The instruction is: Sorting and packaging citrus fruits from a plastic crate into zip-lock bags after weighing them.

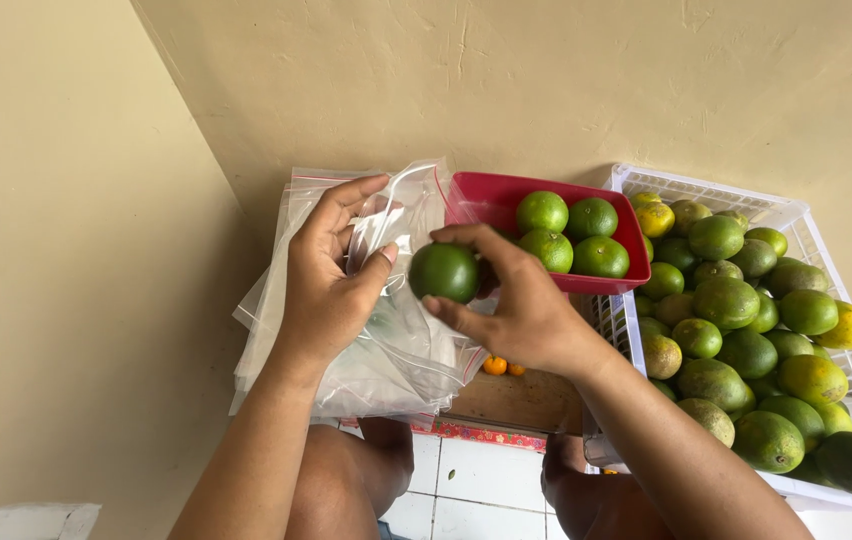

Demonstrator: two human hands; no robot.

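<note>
— Fruit, green and round: the right hand (516, 300) is pinching one green citrus (444, 272) between thumb and fingertips, right at the mouth of the clear plastic bag (396, 340).

— And the left hand (331, 270)?

— It is gripping the bag's upper edge, holding it open just beside the fruit. The bag is lying on a stack of clear zip bags (276, 300) with red sealing strips.

— Anything else packed nearby?

— A red tray (481, 195) is carrying four more green ones, and a white slotted crate (846, 385) is sitting to its right, heaped with green and yellow fruit.
</note>
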